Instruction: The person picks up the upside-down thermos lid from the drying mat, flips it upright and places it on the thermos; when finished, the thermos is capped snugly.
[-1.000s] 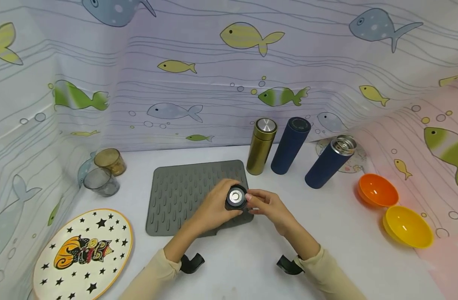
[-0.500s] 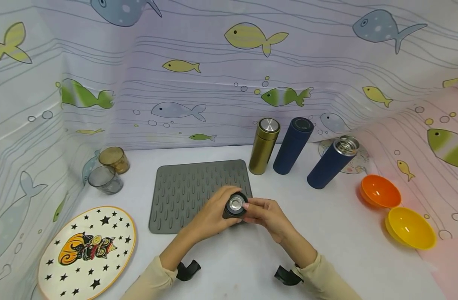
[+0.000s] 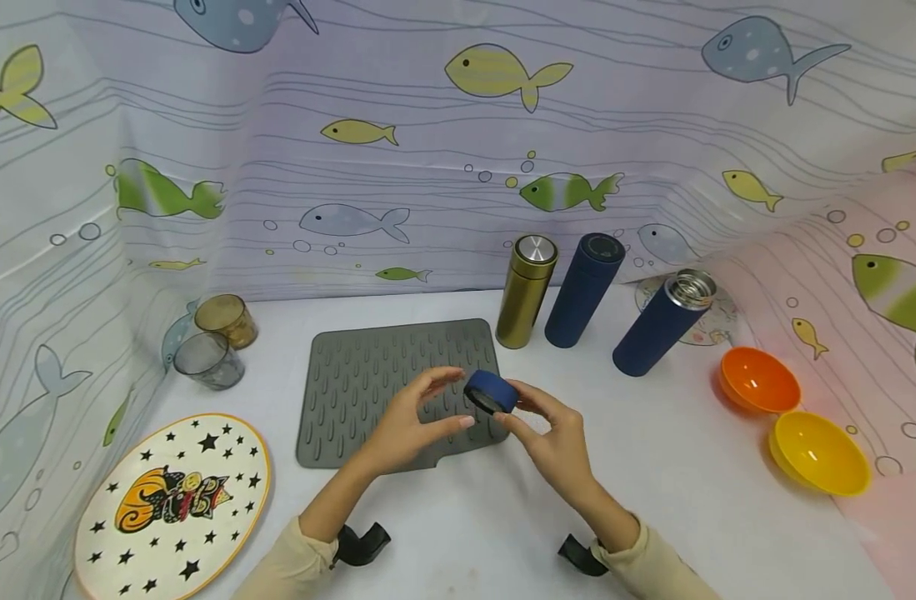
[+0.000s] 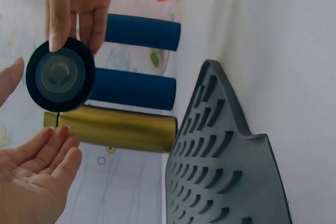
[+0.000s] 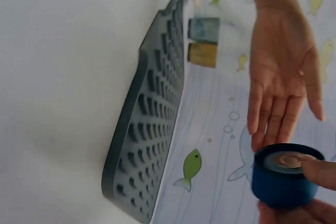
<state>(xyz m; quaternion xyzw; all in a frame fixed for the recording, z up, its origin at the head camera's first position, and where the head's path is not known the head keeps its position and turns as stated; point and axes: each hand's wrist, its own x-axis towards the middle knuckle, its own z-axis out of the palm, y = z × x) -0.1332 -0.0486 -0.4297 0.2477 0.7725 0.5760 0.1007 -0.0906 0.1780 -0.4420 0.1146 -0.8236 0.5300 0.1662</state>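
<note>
My right hand (image 3: 561,442) pinches a dark blue flask lid (image 3: 493,390) by its edge, above the right part of a grey drying mat (image 3: 367,392). In the left wrist view the lid's round inner side (image 4: 60,74) faces the camera. The left hand (image 3: 405,423) is beside the lid, palm turned toward it, with fingers and thumb extended and apart from it. An open blue flask (image 3: 656,329) with a bare steel mouth stands at the right. Behind the mat are a gold flask (image 3: 525,296) and a capped blue flask (image 3: 583,292).
A large oval plate (image 3: 225,517) with a cat picture lies at the front left. Two glass tumblers, amber (image 3: 236,325) and grey (image 3: 213,362), are behind it. Orange (image 3: 758,382) and yellow (image 3: 818,454) bowls stand at the far right. A fish-patterned curtain (image 3: 427,167) surrounds the table.
The left hand has released the lid and moved off to its left, with its fingers spread. My right hand keeps hold of the lid, which has turned so its blue side shows.
</note>
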